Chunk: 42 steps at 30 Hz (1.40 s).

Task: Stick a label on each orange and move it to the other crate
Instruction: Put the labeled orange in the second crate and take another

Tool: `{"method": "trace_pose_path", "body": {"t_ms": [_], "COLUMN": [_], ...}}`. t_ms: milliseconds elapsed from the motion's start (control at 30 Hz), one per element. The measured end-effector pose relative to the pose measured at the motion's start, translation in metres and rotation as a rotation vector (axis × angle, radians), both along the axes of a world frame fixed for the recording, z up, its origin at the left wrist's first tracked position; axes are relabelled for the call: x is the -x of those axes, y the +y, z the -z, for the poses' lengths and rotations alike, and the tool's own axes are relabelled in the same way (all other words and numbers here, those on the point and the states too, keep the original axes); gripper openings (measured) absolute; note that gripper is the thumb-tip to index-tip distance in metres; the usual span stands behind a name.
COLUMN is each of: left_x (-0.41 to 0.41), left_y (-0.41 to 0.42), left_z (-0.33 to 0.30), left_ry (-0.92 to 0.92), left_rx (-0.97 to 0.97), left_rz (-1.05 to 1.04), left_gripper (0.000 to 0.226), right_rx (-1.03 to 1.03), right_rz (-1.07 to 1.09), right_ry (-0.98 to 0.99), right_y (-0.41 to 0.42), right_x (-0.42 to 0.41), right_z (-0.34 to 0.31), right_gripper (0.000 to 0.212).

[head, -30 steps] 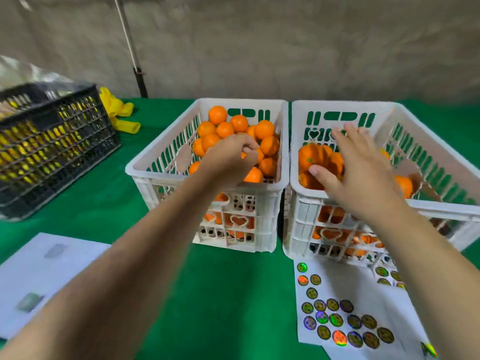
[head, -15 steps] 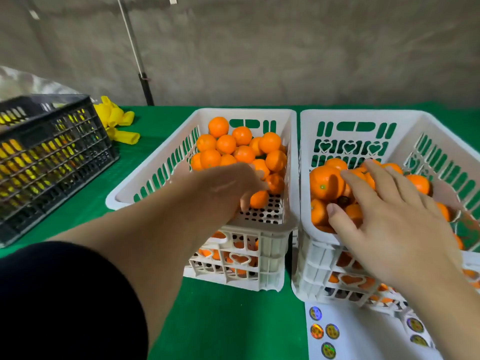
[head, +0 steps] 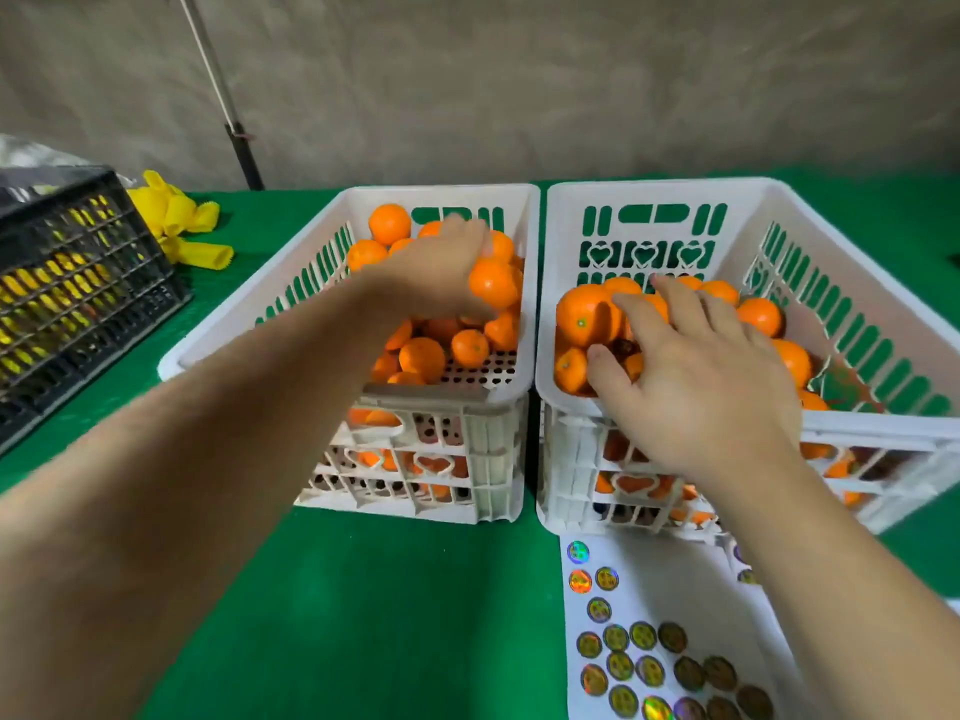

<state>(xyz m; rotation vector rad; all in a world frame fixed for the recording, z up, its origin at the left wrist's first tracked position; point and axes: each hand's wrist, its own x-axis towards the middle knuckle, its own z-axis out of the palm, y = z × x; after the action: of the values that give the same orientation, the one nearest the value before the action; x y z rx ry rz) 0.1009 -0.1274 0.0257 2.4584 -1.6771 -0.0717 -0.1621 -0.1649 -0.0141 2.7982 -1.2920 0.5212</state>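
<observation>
The left hand [head: 441,272] holds an orange [head: 493,283] over the left crate [head: 270,304]. The right hand [head: 696,376] lies flat, fingers spread, on the oranges [head: 584,314] in the right crate [head: 883,428].

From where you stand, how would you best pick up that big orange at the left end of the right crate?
Probably from above: the big orange sits atop the pile, its top bare. Spread fingers round its widest part; the crate wall blocks its left side.

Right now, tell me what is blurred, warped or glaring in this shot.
Head view: the left hand is motion-blurred over the left crate; the wide lens bows the right crate outward; the sticker sheet shows holographic glints; lighting is otherwise soft and even.
</observation>
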Motion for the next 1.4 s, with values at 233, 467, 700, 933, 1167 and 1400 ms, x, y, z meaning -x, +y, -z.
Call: {"method": "trace_pose_path", "body": {"t_ms": [233,467,700,933,1167,1400], "left_x": [0.069,0.181,0.187,0.186,0.186,0.185], "left_y": [0.116,0.163,0.146,0.144,0.143,0.141], "left_z": [0.043,0.2,0.254,0.258,0.257,0.259], "left_ry": [0.149,0.63,0.711,0.541,0.506,0.492], "left_rx": [0.861,0.781,0.425,0.459,0.453,0.412], "left_rz": [0.066,0.001,-0.049,-0.102,-0.124,-0.113], "left_gripper": [0.061,0.064,0.065,0.064,0.066,0.067], "right_rx": [0.099,0.366,-0.207,-0.397,-0.236,-0.607], "right_rz": [-0.055,-0.255,-0.323,-0.273,-0.337,-0.227], "right_ry": [-0.058,-0.473,-0.147,0.208,0.23,-0.285], "right_y": [0.002,0.03,0.066,0.044,0.045,0.026], "right_x": [0.003,0.028,0.073,0.066,0.068,0.079], "right_z": [0.007,0.046,0.17,0.163,0.172,0.163], "right_gripper": [0.056,0.032,0.025,0.034,0.027,0.023]}}
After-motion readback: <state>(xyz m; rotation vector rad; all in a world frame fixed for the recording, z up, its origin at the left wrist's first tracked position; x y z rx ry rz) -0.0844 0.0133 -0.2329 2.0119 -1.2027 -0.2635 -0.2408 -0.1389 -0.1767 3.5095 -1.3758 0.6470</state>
